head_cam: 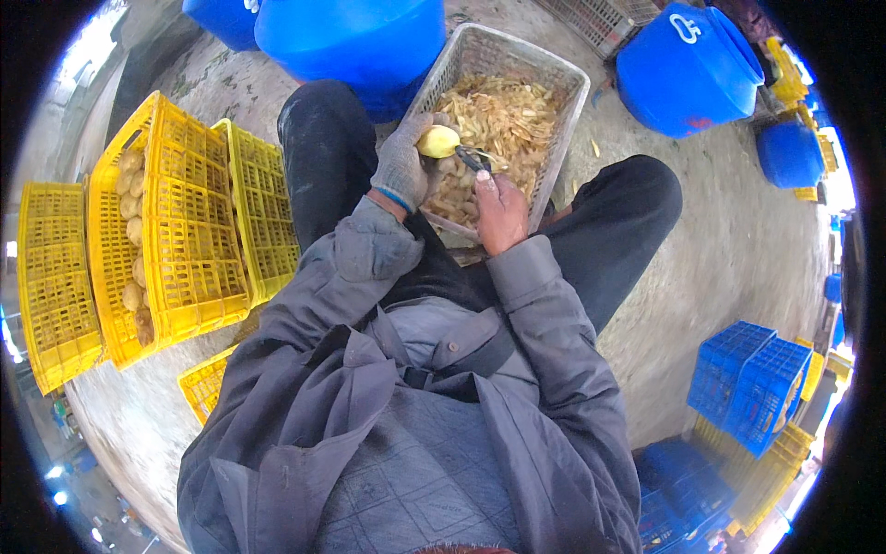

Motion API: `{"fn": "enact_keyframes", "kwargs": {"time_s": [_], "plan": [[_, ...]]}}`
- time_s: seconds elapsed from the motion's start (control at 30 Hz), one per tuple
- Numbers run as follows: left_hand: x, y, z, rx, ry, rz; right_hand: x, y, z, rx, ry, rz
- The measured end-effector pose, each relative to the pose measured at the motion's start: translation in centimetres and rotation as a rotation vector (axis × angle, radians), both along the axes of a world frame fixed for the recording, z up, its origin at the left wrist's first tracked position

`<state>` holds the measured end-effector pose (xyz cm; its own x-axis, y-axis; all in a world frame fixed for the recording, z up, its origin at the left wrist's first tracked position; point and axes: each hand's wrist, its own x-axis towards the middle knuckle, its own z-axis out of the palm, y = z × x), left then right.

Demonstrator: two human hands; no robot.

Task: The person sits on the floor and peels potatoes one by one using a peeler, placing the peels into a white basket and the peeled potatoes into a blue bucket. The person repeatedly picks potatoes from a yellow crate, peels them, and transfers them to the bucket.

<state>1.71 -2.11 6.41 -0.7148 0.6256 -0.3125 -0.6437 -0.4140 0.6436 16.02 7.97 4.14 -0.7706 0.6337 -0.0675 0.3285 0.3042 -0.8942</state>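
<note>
My left hand (407, 165), in a grey knit glove, grips a pale yellow peeled potato (439, 142). Bare, my right hand (500, 211) holds a dark-handled peeler (473, 158), its head close against the potato's right end. Whether the blade touches the potato I cannot tell. Both hands are over the near left part of a whitish plastic crate (579, 131) between my knees. Brown and yellowish peelings (509, 114) fill much of that crate.
Left of me stand yellow crates (197, 215), one with unpeeled potatoes (131, 208) in it. A large blue barrel (353, 45) is beyond my left knee, another blue barrel (682, 76) at the far right. Blue crates (734, 374) are stacked on the concrete floor (734, 242) to my right.
</note>
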Motion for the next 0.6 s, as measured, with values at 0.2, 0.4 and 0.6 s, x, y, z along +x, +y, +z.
{"fn": "enact_keyframes", "kwargs": {"time_s": [0.2,0.4,0.6], "plan": [[0.0,0.5,-0.5,-0.200,0.058,0.061,0.0,-0.8,4.1,0.174,0.052,0.038],[-0.5,0.3,-1.4,-0.201,0.161,0.102,-0.7,-1.2,5.4,0.278,0.067,0.181],[-2.1,-0.5,1.3,-0.255,0.001,0.192,0.6,-1.0,1.3,0.496,0.071,0.224]]}}
